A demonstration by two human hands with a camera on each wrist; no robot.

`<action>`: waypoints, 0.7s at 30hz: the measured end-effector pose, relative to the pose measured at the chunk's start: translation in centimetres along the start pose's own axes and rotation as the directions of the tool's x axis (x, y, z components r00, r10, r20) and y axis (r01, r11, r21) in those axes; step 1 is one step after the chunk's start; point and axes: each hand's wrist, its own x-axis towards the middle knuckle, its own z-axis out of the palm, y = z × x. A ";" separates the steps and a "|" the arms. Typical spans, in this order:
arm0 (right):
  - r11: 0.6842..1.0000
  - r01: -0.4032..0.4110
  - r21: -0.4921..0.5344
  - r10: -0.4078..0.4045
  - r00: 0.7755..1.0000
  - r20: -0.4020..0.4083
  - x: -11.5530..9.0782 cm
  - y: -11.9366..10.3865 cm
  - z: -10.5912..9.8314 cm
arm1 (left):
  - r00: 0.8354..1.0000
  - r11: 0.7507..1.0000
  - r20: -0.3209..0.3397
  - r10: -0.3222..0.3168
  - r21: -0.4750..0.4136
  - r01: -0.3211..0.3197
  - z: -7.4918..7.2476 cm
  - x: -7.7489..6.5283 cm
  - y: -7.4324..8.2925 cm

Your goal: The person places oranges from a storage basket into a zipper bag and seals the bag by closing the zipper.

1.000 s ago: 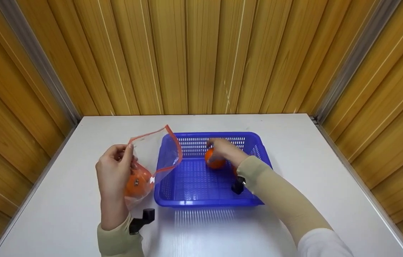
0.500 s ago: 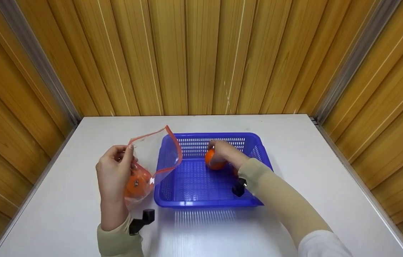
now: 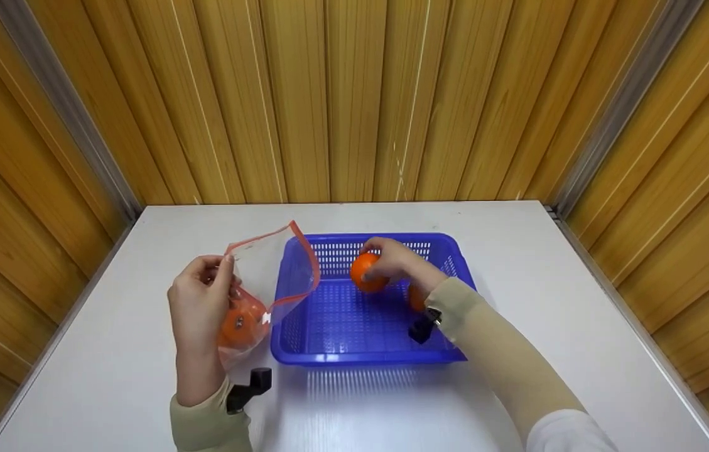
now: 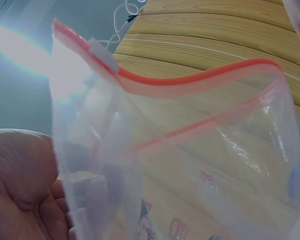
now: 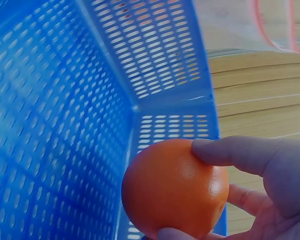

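My left hand [image 3: 201,300] pinches the edge of a clear zip bag [image 3: 260,257] with a red-orange rim. The bag's mouth gapes toward the right, and its white slider [image 4: 104,56] shows in the left wrist view. Orange fruit [image 3: 242,323] lies low inside the bag. Over the blue basket [image 3: 367,359], my right hand [image 3: 395,258] grips an orange [image 5: 172,187] between thumb and fingers. Another orange [image 3: 416,297] sits in the basket, partly hidden under the right wrist.
The perforated basket stands on a white table [image 3: 341,414], with the bag's mouth overlapping its left rim in the head view. Wood-patterned panels [image 3: 354,100] enclose the back and both sides. A black wrist mount [image 3: 250,388] sticks out from the left sleeve.
My right hand has lifted the orange slightly and moved it left. The other orange in the basket shows more now. My left hand and the bag have stayed nearly still.
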 end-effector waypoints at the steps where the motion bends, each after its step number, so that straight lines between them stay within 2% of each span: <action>1: 0.999 -0.003 0.040 0.003 1.000 0.011 -0.1 -0.1 -0.1 | 1.000 1.000 -0.003 0.002 0.002 -0.002 0.0 0.0 0.0; 8: 0.968 0.008 0.252 -0.016 0.999 0.032 -0.9 -0.9 -1.1 | 1.000 1.000 -0.023 0.017 0.024 -0.016 0.2 0.0 0.0; 21: 0.892 0.104 0.440 -0.122 0.992 0.013 -2.7 -2.5 -1.9 | 1.000 1.000 -0.013 0.018 0.019 -0.017 0.2 0.0 0.0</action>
